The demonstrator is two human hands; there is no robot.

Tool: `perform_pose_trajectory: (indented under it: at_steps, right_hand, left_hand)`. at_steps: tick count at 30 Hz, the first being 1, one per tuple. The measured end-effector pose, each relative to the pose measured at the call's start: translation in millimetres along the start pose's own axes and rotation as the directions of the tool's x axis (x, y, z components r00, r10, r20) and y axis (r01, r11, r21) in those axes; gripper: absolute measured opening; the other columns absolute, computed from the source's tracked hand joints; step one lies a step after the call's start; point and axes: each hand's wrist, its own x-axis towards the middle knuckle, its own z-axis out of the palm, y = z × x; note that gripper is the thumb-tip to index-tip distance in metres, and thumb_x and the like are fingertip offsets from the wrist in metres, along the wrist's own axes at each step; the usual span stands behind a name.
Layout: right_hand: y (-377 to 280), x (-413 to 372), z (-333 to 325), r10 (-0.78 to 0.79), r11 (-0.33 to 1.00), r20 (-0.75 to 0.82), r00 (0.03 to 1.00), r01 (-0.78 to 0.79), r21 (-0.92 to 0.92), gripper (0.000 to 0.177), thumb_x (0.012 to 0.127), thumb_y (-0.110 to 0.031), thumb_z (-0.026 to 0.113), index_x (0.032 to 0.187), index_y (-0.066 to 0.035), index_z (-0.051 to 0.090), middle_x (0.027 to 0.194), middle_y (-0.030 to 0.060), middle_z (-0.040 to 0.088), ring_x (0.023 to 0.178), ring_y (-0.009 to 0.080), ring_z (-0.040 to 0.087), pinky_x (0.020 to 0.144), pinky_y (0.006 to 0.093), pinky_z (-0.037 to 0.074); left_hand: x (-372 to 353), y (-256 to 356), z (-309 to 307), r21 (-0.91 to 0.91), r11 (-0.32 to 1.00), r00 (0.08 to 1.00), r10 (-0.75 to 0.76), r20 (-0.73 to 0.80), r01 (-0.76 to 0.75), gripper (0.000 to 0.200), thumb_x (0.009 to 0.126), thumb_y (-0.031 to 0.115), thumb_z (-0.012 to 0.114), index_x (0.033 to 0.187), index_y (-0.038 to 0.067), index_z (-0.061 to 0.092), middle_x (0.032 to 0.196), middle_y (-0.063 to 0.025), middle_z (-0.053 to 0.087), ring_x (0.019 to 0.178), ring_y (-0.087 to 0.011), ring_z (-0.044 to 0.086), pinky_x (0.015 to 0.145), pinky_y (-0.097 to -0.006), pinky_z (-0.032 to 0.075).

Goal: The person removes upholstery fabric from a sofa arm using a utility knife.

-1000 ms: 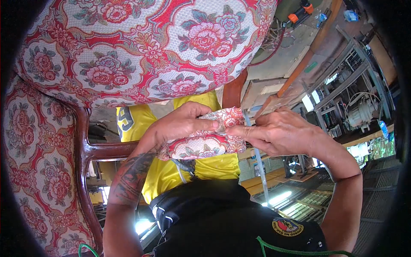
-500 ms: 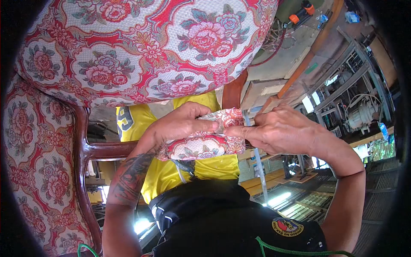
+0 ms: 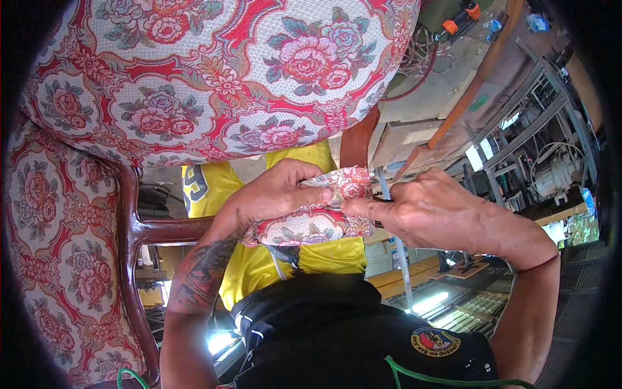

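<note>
Left hand grips patterned fabric; right hand, seemingly half-curled, touches it.

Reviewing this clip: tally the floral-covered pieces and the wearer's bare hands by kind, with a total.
Large floral pads, the upper pad and the side pad: 2
Small floral piece at the hands: 1
Bare hands, left hand and right hand: 2
Total: 5
</note>
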Motion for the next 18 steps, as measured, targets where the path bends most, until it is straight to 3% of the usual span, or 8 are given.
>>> perform_pose_trajectory:
  at_steps: [4, 9, 18]
  right_hand:
    - [1, -4, 5, -0.004, 1.000, -0.059, 0.998, 0.005, 0.022, 0.065, 0.087, -0.009, 0.066, 0.151, -0.023, 0.061, 0.069, 0.0158, 0.070, 0.065, 0.0379, 0.072, 0.063, 0.0530, 0.058]
    - [-3, -9, -2, 0.057, 0.998, 0.016, 0.998, -0.058, 0.034, 0.065, 0.088, -0.010, 0.066, 0.152, -0.023, 0.060, 0.070, 0.0162, 0.070, 0.064, 0.0382, 0.072, 0.062, 0.0523, 0.058]
    - [1, -14, 15, 0.080, 0.994, -0.084, 0.993, -0.074, 0.078, 0.058, 0.094, -0.015, 0.065, 0.150, -0.027, 0.061, 0.066, 0.0133, 0.067, 0.061, 0.0367, 0.070, 0.055, 0.0507, 0.056]
  left_hand:
    - [1, -2, 3, -0.021, 1.000, 1.000, -0.007, -0.008, 0.007, 0.021, 0.105, 0.021, 0.074, 0.108, 0.000, 0.074, 0.087, 0.0051, 0.069, 0.078, 0.0002, 0.058, 0.063, -0.0228, 0.046]
    - [1, -6, 3, -0.039, 0.999, 1.000, 0.018, -0.005, -0.018, 0.027, 0.105, 0.021, 0.073, 0.114, -0.004, 0.074, 0.091, 0.0002, 0.072, 0.076, -0.0036, 0.061, 0.065, -0.0256, 0.050]
    - [2, 3, 8, -0.044, 0.999, 1.000, 0.026, 0.006, -0.026, 0.024, 0.106, 0.019, 0.071, 0.114, -0.003, 0.074, 0.090, 0.0014, 0.071, 0.076, -0.0030, 0.061, 0.065, -0.0252, 0.049]
